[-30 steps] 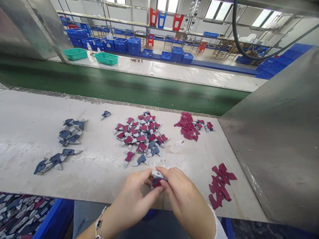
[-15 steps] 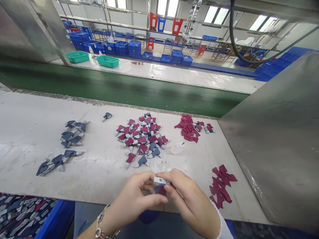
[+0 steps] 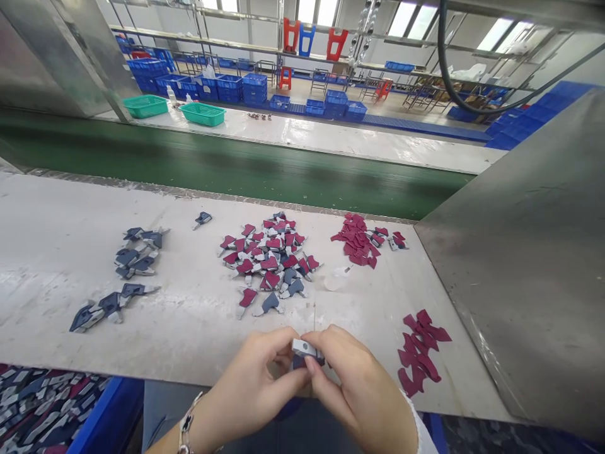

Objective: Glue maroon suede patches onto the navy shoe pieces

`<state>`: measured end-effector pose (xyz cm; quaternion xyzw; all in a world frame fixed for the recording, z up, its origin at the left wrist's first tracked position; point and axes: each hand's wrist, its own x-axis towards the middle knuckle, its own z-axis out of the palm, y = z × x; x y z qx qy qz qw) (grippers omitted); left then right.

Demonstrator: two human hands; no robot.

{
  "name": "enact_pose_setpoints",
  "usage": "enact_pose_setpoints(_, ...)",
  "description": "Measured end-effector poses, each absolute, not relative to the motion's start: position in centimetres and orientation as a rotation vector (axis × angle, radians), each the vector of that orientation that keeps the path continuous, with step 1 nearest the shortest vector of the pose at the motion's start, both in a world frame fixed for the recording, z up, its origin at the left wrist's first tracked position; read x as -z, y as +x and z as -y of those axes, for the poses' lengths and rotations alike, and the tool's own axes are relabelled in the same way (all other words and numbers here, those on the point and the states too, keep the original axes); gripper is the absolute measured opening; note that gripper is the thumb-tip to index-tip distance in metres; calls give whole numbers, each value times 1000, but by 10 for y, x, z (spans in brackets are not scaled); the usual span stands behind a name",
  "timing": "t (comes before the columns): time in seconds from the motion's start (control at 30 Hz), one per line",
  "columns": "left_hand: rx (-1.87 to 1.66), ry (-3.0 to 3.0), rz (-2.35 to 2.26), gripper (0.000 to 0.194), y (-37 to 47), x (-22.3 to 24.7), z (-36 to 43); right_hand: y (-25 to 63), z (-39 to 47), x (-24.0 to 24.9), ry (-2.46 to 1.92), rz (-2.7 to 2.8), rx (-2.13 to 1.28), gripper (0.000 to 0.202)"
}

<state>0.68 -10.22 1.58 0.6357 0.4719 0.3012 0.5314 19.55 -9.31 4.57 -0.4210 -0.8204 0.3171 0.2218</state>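
Note:
Between my two hands, near the table's front edge, is a small grey and dark blue piece (image 3: 305, 348) with a round hole in its pale end. My left hand (image 3: 258, 381) grips it from the left with thumb and fingers. From the right, my right hand (image 3: 357, 384) pinches the same piece, its thumb on the near side. Beyond them lies a pile of grey, maroon and blue pieces (image 3: 271, 261). Flat maroon pieces form one heap (image 3: 355, 239) at the back right and another (image 3: 420, 353) nearer, right of my right hand.
Dark blue pieces (image 3: 137, 255) lie on the left of the white table (image 3: 189, 340). A blue bin (image 3: 106, 416) full of pieces stands at the lower left. Behind runs a green belt (image 3: 236, 170); a metal panel (image 3: 529, 252) borders the right side.
My thumbs have come closer together on the held piece, and its maroon face no longer shows. The piles on the table look the same.

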Motion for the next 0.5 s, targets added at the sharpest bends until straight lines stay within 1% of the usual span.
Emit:
enact_pose_setpoints(0.13, -753, 1438, -1107, 2, 9, -17, 102, 197, 94, -46, -1142, 2235, -934, 20)
enact_pose_setpoints(0.27, -744, 1337, -1024, 8, 12, -20, 100, 200, 94, -45, -1145, 2205, -1001, 18)
enact_pose_setpoints(0.4, -717, 1409, -1103, 8, 10, -15, 101, 201, 91, -39, -1124, 2189, -1061, 19)
enact_pose_setpoints(0.5, -682, 1301, -1128, 11, 8, -9, 104, 202, 85, -33, -1063, 2182, -1100, 19)
